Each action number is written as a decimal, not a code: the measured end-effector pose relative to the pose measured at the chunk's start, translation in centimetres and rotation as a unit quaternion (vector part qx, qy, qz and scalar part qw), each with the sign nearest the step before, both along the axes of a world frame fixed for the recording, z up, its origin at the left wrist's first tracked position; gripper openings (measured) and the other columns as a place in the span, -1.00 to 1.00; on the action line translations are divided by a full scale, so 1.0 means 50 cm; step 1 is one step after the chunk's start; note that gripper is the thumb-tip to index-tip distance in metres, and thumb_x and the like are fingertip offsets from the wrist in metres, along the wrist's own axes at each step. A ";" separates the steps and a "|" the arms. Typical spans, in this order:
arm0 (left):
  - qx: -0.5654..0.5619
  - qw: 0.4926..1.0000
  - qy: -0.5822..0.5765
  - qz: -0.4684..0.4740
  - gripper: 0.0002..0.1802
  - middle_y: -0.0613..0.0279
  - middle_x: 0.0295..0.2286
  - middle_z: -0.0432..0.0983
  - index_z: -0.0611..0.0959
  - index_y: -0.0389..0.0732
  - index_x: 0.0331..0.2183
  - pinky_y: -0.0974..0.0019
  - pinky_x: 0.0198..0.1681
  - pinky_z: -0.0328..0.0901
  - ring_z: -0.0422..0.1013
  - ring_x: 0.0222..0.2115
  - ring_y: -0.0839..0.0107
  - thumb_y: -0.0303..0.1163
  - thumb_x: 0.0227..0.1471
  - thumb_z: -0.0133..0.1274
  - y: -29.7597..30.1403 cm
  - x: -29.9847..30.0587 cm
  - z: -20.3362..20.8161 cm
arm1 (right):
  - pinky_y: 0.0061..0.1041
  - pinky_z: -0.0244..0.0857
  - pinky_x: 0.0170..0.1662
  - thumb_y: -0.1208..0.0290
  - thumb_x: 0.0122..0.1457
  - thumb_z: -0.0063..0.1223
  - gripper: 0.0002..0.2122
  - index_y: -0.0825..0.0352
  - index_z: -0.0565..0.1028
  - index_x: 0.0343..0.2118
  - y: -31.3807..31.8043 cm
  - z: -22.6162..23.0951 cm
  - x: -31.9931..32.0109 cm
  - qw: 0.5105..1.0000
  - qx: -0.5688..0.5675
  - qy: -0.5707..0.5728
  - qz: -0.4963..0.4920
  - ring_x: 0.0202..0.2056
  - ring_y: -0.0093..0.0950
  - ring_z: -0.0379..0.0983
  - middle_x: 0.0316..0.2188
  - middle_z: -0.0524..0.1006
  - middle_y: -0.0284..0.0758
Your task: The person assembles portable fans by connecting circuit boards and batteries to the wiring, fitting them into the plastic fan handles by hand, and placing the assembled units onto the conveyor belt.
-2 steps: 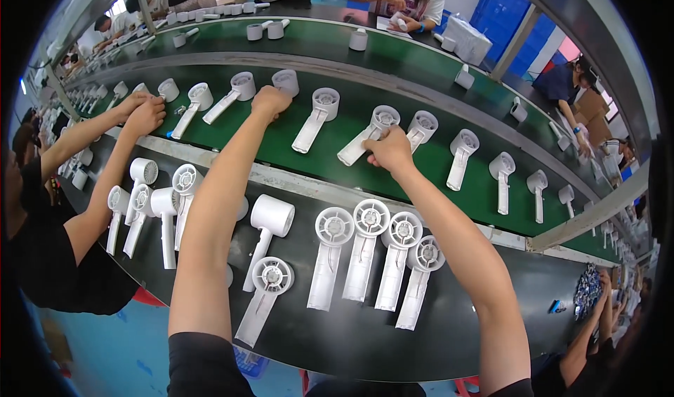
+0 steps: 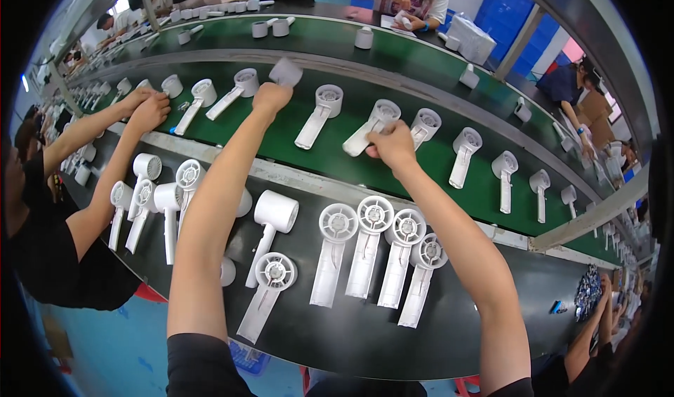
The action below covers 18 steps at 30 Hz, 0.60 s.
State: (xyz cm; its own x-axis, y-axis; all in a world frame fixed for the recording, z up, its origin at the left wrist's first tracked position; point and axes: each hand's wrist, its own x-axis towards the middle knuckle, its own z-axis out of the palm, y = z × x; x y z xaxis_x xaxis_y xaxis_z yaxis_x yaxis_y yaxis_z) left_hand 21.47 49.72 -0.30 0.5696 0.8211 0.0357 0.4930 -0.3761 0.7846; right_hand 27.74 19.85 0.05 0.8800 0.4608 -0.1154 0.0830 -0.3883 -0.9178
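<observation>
Over the green conveyor, my left hand [image 2: 272, 100] is closed on a white handheld fan [image 2: 286, 72], whose round head is tilted and smeared by motion. Its handle is hidden by my fingers. Farther right, my right hand [image 2: 393, 144] grips another white handheld fan [image 2: 359, 139] by the side of its handle, thumb and fingers pinching it. Between my hands a white fan housing [image 2: 319, 117] lies on the belt. Just beyond my right hand rests one more fan housing [image 2: 425, 124]. Below my arms, on the dark table, stand several open-backed fans [image 2: 338, 256] with thin wires showing in their handles.
A metal rail [image 2: 316, 179] divides the table [image 2: 449, 348] from the green belt [image 2: 295, 144]. At left a co-worker's hands [image 2: 145, 109] work over the belt. A metal post [image 2: 583, 221] slants at right. Several fans [image 2: 144, 200] stand at the table's left.
My left hand has tilted its fan, the head swinging up and to the right. The fan in my right hand has shifted and lifted slightly. The whole view has moved a little.
</observation>
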 end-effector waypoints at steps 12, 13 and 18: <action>-0.070 0.946 -0.315 0.035 -0.66 0.08 -0.35 0.59 0.57 -0.38 -0.14 0.40 -0.40 0.35 0.52 -0.38 0.45 -0.46 0.03 0.23 -0.233 -0.536 0.192 | -0.66 0.36 -0.53 0.19 0.21 0.18 -0.64 0.34 0.34 -0.14 0.183 0.186 -0.316 0.840 0.230 0.099 0.481 -0.57 -0.63 0.49 -0.33 0.60 -0.28; -0.067 0.926 -0.368 0.059 -0.58 0.05 -0.30 0.58 0.51 -0.41 -0.07 0.38 -0.32 0.40 0.54 -0.33 0.38 -0.47 0.04 0.22 -0.245 -0.586 0.202 | -0.66 0.37 -0.52 0.12 0.20 0.16 -0.60 0.36 0.37 -0.13 0.223 0.180 -0.299 0.850 0.207 0.100 0.474 -0.57 -0.61 0.50 -0.33 0.61 -0.26; -0.032 0.898 -0.356 0.257 -0.50 -0.06 -0.12 0.51 0.38 -0.39 0.09 0.33 -0.23 0.49 0.54 -0.23 0.31 -0.49 0.14 0.09 -0.331 -0.944 0.115 | -0.58 0.44 -0.57 0.05 0.22 0.10 -0.57 0.40 0.44 -0.12 0.503 0.078 -0.180 0.955 0.069 0.191 0.214 -0.55 -0.43 0.58 -0.38 0.61 -0.15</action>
State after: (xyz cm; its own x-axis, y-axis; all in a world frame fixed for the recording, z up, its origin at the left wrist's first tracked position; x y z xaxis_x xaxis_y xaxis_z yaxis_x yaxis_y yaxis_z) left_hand -25.71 33.16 5.45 -0.0328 0.9824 0.1838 -0.0479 -0.1852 0.9815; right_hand 18.73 44.99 3.94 0.5124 0.8035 -0.3030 -0.1449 -0.2669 -0.9528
